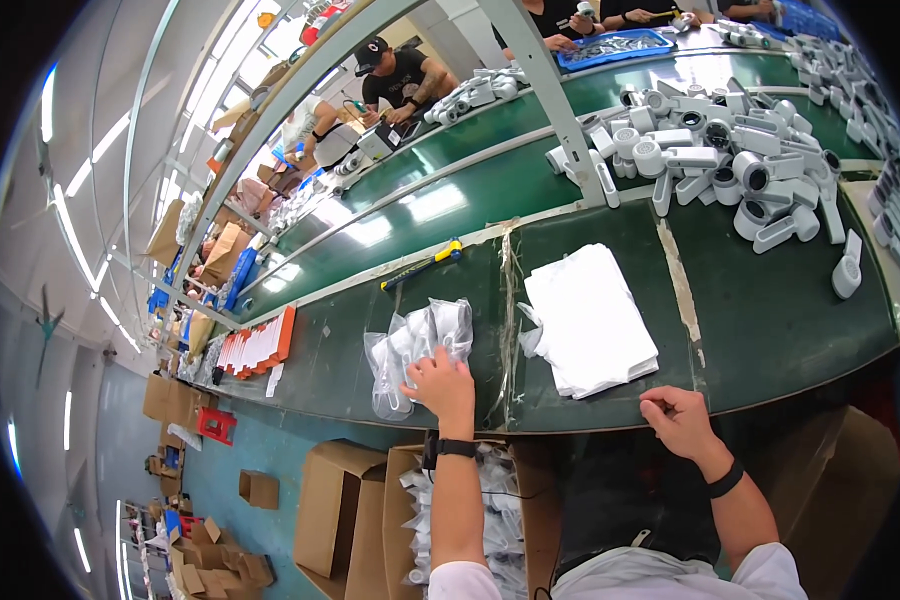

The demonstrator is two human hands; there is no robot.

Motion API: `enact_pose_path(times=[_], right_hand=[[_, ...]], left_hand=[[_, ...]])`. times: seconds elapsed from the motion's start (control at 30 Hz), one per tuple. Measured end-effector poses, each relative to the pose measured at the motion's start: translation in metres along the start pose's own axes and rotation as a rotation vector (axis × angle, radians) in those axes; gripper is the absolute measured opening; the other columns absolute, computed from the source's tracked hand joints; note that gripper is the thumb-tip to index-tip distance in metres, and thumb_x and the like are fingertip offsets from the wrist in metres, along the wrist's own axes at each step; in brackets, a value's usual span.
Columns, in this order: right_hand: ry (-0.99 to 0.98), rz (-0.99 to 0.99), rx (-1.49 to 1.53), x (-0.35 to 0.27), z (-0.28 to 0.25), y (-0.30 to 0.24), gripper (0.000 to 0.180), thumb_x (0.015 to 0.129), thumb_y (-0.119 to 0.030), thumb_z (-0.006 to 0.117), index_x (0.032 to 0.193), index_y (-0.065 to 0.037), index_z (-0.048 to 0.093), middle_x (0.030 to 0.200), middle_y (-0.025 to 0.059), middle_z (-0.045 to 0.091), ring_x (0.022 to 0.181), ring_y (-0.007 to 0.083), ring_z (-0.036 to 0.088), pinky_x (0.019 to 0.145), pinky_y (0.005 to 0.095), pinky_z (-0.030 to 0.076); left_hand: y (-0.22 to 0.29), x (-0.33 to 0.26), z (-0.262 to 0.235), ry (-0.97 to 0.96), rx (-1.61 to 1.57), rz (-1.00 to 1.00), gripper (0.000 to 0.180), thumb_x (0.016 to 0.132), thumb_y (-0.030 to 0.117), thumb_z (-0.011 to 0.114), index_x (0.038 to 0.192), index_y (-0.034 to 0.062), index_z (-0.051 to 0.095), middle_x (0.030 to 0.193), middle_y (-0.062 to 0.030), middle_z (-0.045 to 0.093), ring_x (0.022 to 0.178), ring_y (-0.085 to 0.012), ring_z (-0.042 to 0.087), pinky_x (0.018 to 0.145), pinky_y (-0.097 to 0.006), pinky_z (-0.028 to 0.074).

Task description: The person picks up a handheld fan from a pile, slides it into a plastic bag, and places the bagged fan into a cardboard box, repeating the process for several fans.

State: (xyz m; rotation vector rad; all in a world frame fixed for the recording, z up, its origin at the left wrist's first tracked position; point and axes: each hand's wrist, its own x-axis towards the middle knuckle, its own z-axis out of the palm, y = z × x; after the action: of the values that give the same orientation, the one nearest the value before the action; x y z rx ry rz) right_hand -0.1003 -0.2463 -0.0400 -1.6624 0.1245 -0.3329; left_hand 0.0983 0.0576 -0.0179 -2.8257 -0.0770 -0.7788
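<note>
My left hand (444, 386) rests with its fingers apart on several clear plastic bags (435, 325) lying side by side on the dark green bench. White parts show through the plastic. To the right of them lies a stack of flat white bags or sheets (592, 320), with a crumpled bit of clear plastic at its left edge. My right hand (678, 418) hovers by the bench's front edge, just below that stack's lower right corner. Its fingers are curled in, and I see nothing in them.
A yellow and black screwdriver-like tool (422, 264) lies behind the bags. Grey-white round-headed parts with handles (720, 150) are heaped at the back right. Orange-edged cards (257, 343) lie left. Below, an open carton (400, 520) holds bagged parts. Co-workers (407, 85) sit across the green conveyor (370, 230).
</note>
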Motion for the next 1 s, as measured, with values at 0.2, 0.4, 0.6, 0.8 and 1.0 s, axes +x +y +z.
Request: enact_pose_path(times=[0.2, 0.4, 0.6, 0.8, 1.0], right_hand=[[-0.004, -0.020, -0.004, -0.001, -0.003, 0.006, 0.012, 0.087, -0.005, 0.065, 0.095, 0.003, 0.066, 0.069, 0.0023, 0.063, 0.054, 0.0044, 0.056, 0.046, 0.0190, 0.044], [-0.016, -0.024, -0.001, -0.001, -0.001, 0.002, 0.011, 0.087, -0.005, 0.065, 0.095, 0.003, 0.066, 0.068, 0.0022, 0.062, 0.054, 0.0044, 0.056, 0.047, 0.0187, 0.044], [-0.006, -0.019, 0.001, -0.001, -0.001, 0.002, 0.012, 0.087, -0.005, 0.065, 0.095, 0.003, 0.066, 0.069, 0.0024, 0.063, 0.054, 0.0044, 0.056, 0.047, 0.0187, 0.044], [-0.008, -0.003, 0.008, 0.000, 0.000, 0.004, 0.012, 0.087, -0.005, 0.064, 0.095, 0.003, 0.066, 0.069, 0.0025, 0.063, 0.054, 0.0043, 0.056, 0.047, 0.0187, 0.044], [-0.010, -0.019, 0.004, 0.000, 0.000, 0.002, 0.011, 0.087, -0.004, 0.064, 0.095, 0.003, 0.066, 0.069, 0.0020, 0.063, 0.054, 0.0038, 0.055, 0.047, 0.0185, 0.043]], left_hand=[[-0.007, 0.000, -0.012, 0.248, -0.273, 0.077, 0.051, 0.074, 0.041, 0.073, 0.115, 0.0136, 0.062, 0.109, -0.0096, 0.057, 0.111, -0.0315, 0.047, 0.092, -0.060, 0.032], [-0.077, 0.049, -0.015, 0.193, -0.246, -0.376, 0.071, 0.076, 0.058, 0.067, 0.130, 0.0140, 0.052, 0.129, -0.0141, 0.048, 0.119, -0.0379, 0.042, 0.092, -0.061, 0.035], [-0.056, 0.066, -0.029, -0.595, -0.362, -0.467, 0.097, 0.070, 0.067, 0.066, 0.147, 0.0212, 0.028, 0.150, -0.0165, 0.027, 0.136, -0.0441, 0.025, 0.100, -0.068, 0.027], [-0.044, 0.047, -0.010, -0.625, -0.261, -0.282, 0.098, 0.067, 0.062, 0.071, 0.147, 0.0245, 0.028, 0.151, -0.0184, 0.022, 0.133, -0.0488, 0.028, 0.097, -0.064, 0.037], [-0.060, 0.052, 0.008, -0.577, -0.293, -0.251, 0.093, 0.066, 0.059, 0.072, 0.140, 0.0163, 0.038, 0.142, -0.0216, 0.037, 0.125, -0.0488, 0.038, 0.100, -0.054, 0.039]])
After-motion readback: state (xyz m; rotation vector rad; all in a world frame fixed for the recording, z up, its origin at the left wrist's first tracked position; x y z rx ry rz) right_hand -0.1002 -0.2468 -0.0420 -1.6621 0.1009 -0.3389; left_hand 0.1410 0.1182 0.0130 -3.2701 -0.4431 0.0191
